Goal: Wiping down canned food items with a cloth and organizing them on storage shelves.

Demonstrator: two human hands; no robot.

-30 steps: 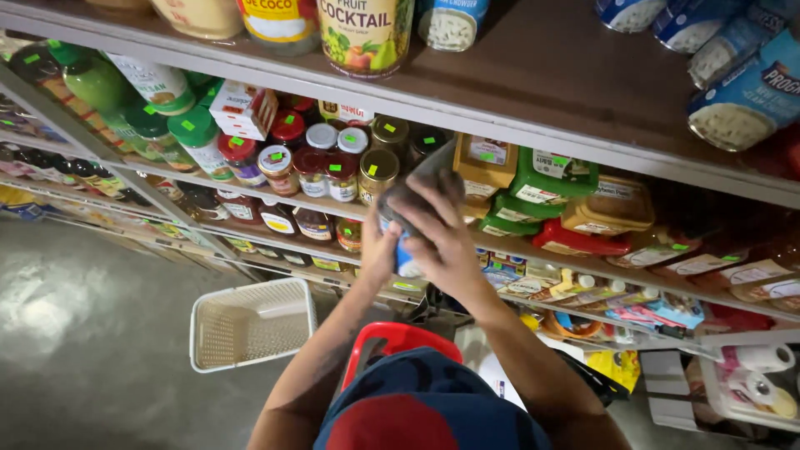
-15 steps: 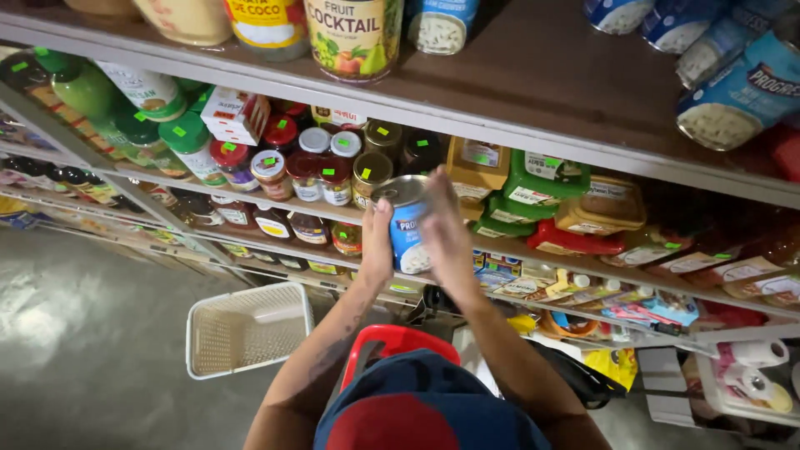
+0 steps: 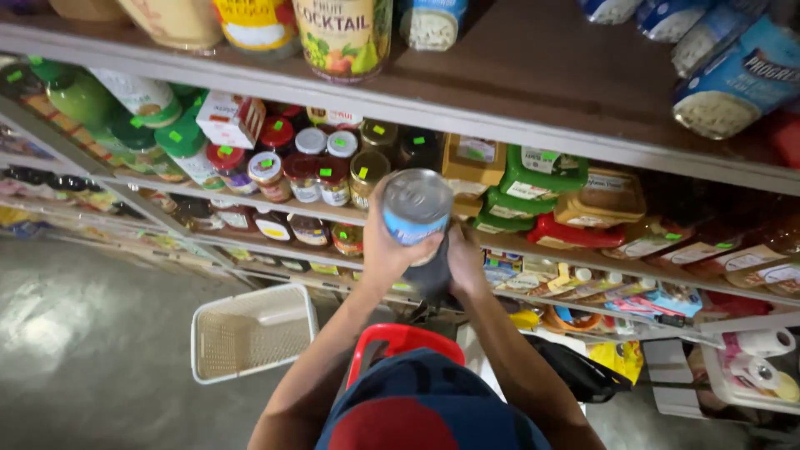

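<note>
Before the front edge of the middle shelf (image 3: 583,146), held in the air: one tin can (image 3: 416,207), silver top, blue label band, upright and slightly tilted toward the camera. Left hand (image 3: 385,250): fingers curled shut about the can's left side and lower wall. Right hand (image 3: 461,258): closed round something dark below and behind the can, seemingly a cloth or pouch, though its kind cannot be told; whether this hand also bears on the can cannot be told. Behind the can, on the lower shelf: a close-packed row of glass jars (image 3: 321,171) with red, white and gold lids, and to their right stacked green and orange packets (image 3: 542,179). Below on the floor: a white plastic basket (image 3: 252,332), well apart to the left, and a red handle (image 3: 400,337) directly under the forearms. Risk noted: the can seems carried mainly by one hand on a smooth wall, so a slackened grip could drop it onto the red handle or the floor; a forward push at this height could knock the nearest jars together or off their shelf edge.
</note>
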